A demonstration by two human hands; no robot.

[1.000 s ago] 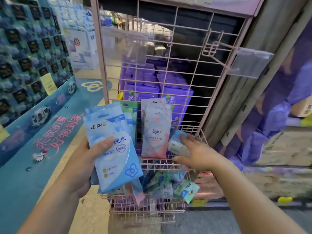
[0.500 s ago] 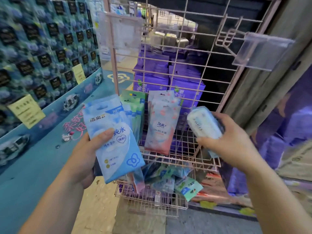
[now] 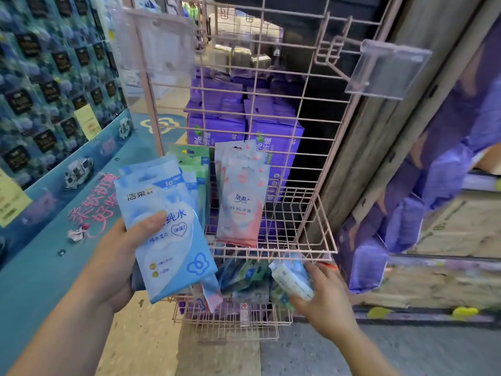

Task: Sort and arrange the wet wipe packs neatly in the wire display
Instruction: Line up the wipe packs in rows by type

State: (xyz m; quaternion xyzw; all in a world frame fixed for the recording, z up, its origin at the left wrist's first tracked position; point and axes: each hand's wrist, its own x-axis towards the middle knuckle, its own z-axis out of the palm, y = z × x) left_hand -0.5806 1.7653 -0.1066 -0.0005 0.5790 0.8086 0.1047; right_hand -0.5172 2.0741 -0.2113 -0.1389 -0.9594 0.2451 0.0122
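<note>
Left hand: your left hand (image 3: pixel 113 263) grips a blue pack (image 3: pixel 165 226) upright, thumb pressed across its front, fingers curled behind it.
Blue pack writing: white characters "洁柔" at the top left, "10" on a band at the top, large "纯水" beside your thumb, a heart outline under that, and a blue flower outline at the lower corner. Smaller print is too blurred to read.
Right hand: your right hand (image 3: pixel 325 299) pinches a small white pack (image 3: pixel 292 279), fingers curled over its far edge. Its print cannot be read.
Change: half a second ago you held that white pack up beside the upper shelf; you have now brought it down to the lower basket (image 3: pixel 230 321), against the heap of mixed packs (image 3: pixel 244 280) just left of your right hand. Your left hand has kept its hold on the blue pack.
Pink packs: above your right hand, pink-and-white packs (image 3: pixel 241 202) hang in the wire rack (image 3: pixel 311 109), marked "洁柔" and "99.9%".
Green packs: green packs (image 3: pixel 196 164) hang just behind the blue one you hold.
Behind the rack: purple boxes (image 3: pixel 273 131) show "80" and "%" through the wires.
Tag holder: a clear plastic holder (image 3: pixel 387 69) sticks out high above your right hand, with nothing legible on it.
</note>
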